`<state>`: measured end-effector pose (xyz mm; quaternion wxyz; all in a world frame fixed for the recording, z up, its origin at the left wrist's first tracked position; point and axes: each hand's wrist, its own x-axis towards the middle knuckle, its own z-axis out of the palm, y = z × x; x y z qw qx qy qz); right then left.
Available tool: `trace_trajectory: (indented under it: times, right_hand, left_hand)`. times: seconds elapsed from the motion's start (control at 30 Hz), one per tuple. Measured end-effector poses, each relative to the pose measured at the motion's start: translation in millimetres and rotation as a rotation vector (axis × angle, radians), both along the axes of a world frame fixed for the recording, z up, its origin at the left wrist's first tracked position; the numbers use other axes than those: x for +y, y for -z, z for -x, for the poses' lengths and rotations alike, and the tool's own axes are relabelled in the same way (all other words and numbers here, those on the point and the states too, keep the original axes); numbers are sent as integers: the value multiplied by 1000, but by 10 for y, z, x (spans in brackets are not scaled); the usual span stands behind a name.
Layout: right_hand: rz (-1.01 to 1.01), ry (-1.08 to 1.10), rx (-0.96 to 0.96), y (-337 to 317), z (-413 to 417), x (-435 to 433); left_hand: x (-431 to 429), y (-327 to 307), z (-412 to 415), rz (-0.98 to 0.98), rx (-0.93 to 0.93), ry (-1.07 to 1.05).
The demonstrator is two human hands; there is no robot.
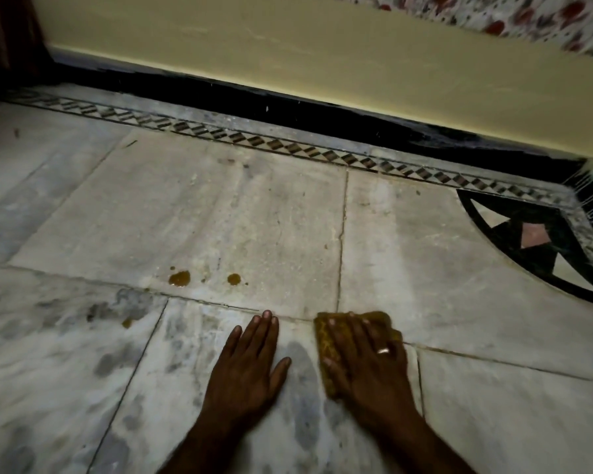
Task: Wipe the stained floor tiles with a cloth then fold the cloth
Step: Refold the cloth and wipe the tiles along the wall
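Note:
A yellow-brown patterned cloth (326,350) lies folded on the pale marble floor tiles (220,217). My right hand (367,364) presses flat on top of it, fingers straight, a ring on one finger. My left hand (250,360) rests flat on the bare tile just left of the cloth, fingers spread. Two amber stains sit farther out on the tile: a larger one (179,278) and a smaller one (234,278). A third small amber spot (127,323) lies to the left near a tile joint.
A yellow wall (322,56) with a black skirting (254,100) runs along the far side. A chequered inlay border (288,147) edges the floor, with a black fan-shaped inlay (541,244) in the right corner. A dark curtain (4,46) hangs at the far left.

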<state>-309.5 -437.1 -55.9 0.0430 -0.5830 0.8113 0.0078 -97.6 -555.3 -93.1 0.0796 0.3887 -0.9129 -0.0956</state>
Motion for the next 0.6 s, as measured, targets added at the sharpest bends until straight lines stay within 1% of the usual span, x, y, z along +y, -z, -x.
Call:
trace_trajectory:
  times: [0.1, 0.17, 0.23, 0.33, 0.4, 0.5, 0.6]
  right_hand:
    - [-71, 108, 51, -14, 272, -201]
    - [-62, 171, 20, 15, 302, -468]
    - [-36, 211, -3, 31, 163, -755]
    - [42, 121, 25, 7, -248, -1034]
    - [56, 28, -13, 31, -525, -1037]
    - [60, -75, -58, 94, -724, -756]
    - [42, -121, -35, 145, -654, -367]
  left_hand:
    - [-68, -19, -146, 12, -13, 26]
    - [-67, -12, -156, 2, -11, 0]
    - [-75, 7, -155, 2, -11, -52]
    - [-85, 3, -147, -1, -9, -112]
    - [-79, 7, -139, -1, -15, -106]
    - [-102, -5, -227, 16, -22, -85]
    - [-185, -28, -394, 30, -52, -66]
